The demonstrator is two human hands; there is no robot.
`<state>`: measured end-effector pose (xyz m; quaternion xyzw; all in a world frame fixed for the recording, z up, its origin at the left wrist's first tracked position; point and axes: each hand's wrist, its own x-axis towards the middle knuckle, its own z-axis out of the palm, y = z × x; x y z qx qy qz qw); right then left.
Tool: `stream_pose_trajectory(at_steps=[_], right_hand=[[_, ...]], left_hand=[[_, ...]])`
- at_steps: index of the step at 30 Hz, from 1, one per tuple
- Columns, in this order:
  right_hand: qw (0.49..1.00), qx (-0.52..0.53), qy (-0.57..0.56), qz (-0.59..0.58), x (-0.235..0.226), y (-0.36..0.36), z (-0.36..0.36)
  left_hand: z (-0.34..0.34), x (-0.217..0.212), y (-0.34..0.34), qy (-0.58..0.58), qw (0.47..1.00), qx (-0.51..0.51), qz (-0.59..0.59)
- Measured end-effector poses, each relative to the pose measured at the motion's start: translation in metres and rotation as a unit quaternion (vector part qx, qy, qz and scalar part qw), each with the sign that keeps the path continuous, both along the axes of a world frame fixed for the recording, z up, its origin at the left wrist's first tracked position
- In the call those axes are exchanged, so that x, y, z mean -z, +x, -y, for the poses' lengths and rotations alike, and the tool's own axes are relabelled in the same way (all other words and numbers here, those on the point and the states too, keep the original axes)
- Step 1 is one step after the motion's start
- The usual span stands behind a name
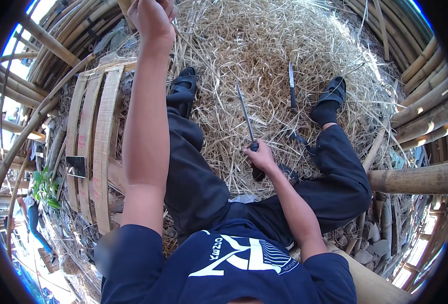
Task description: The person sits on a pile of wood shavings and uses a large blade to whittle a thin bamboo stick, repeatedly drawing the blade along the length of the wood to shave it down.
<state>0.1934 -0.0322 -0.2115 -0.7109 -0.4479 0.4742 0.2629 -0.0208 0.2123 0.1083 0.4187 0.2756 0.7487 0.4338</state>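
My right hand (261,155) is closed around the dark handle of a long, narrow-bladed knife (245,110), whose blade points away from me over a thick bed of pale shavings (234,45). My left arm reaches far forward. At the top edge my left hand (154,19) is closed, partly cut off by the frame, beside a piece of bamboo (126,7); what the fingers hold cannot be made out. A second knife (292,85) with a black handle lies on the shavings near my right foot. Dark strap-like pieces (298,138) lie between my legs.
On my left stands a wooden slatted pallet (102,147) with a phone-like dark slab (76,166) on it. Bamboo poles (411,179) fence the right side, and more poles (52,40) are at the far left. Stones (378,248) lie at the lower right. Another person (34,218) is beyond the left poles.
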Motion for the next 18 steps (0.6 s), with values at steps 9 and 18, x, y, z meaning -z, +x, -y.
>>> stream_pose_trajectory(at_steps=[9,18], right_hand=[[0.991,0.002,-0.017,0.135,-0.043,-0.015,0.002],[0.967,0.012,0.250,0.050,-0.101,-0.035,-0.009]], left_hand=[[0.009,0.004,0.021,-0.011,1.000,-0.007,-0.012],[0.012,0.005,0.033,0.002,0.999,-0.033,0.006]])
